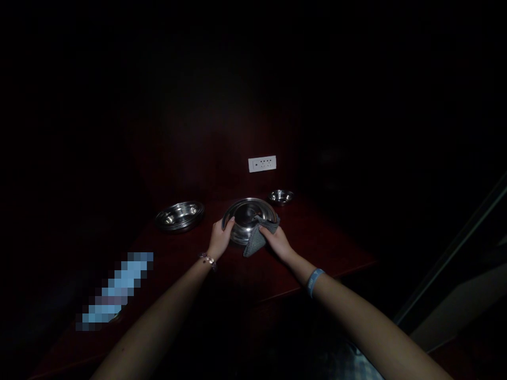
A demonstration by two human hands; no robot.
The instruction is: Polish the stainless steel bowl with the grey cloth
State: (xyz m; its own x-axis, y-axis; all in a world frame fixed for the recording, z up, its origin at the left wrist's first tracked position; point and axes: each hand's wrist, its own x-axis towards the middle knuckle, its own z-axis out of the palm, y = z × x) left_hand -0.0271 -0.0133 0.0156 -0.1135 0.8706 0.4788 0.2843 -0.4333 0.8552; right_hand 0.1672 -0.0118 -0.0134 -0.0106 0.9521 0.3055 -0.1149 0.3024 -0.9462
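Note:
A shiny round metal bowl (242, 233), wide and shallow, is held up in front of me above the dark red table. My left hand (221, 237) grips its left rim, thumb on the inner side. At the right rim, my right hand (277, 241) is closed on a grey cloth (255, 245), pressing it against the bowl. One corner of the cloth hangs below the rim. The fingers behind the bowl are hidden. To the left sits a stack of similar metal bowls (180, 216). A smaller metal bowl (281, 197) stands behind and to the right.
The dark red tabletop (317, 243) has its front edge just beyond my forearms. On the back wall is a white power socket (262, 164). A blurred-out bluish object (119, 290) lies at the left. Most of the surroundings are too dark to make out.

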